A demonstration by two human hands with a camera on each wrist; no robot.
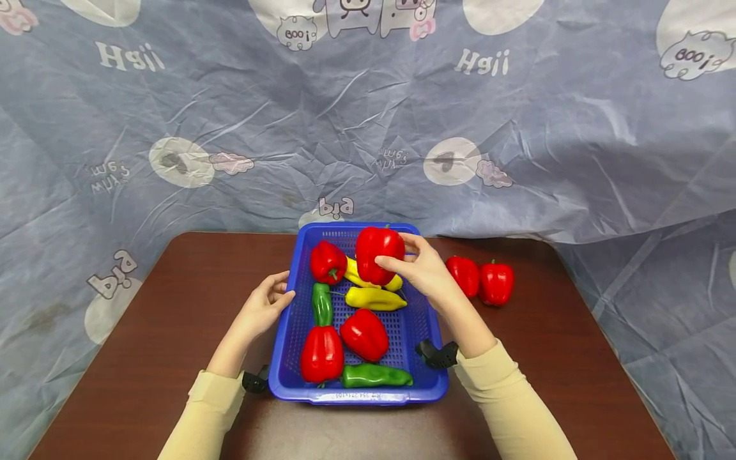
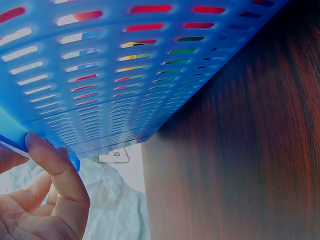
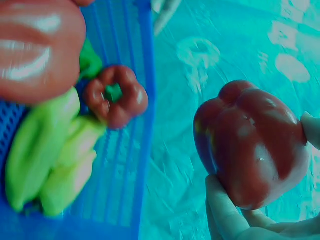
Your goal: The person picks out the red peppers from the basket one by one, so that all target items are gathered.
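A red bell pepper (image 1: 380,255) is held by my right hand (image 1: 424,268) above the far part of a blue plastic basket (image 1: 432,332). In the right wrist view, thumb and fingers grip that bell pepper (image 3: 255,145) from its sides. My left hand (image 1: 266,305) pinches the basket's left rim; the left wrist view shows thumb and fingers on the rim (image 2: 15,142). Inside the basket lie red bell peppers (image 1: 365,335), yellow peppers (image 1: 375,298), a green pepper (image 1: 376,375) along the near side and another green pepper (image 1: 323,305) at the left.
Two more red bell peppers (image 1: 496,283) sit side by side on the brown wooden table (image 1: 535,358), right of the basket. A grey-blue printed cloth (image 1: 322,115) hangs behind the table's far edge. Each wrist wears a black strap (image 1: 438,354).
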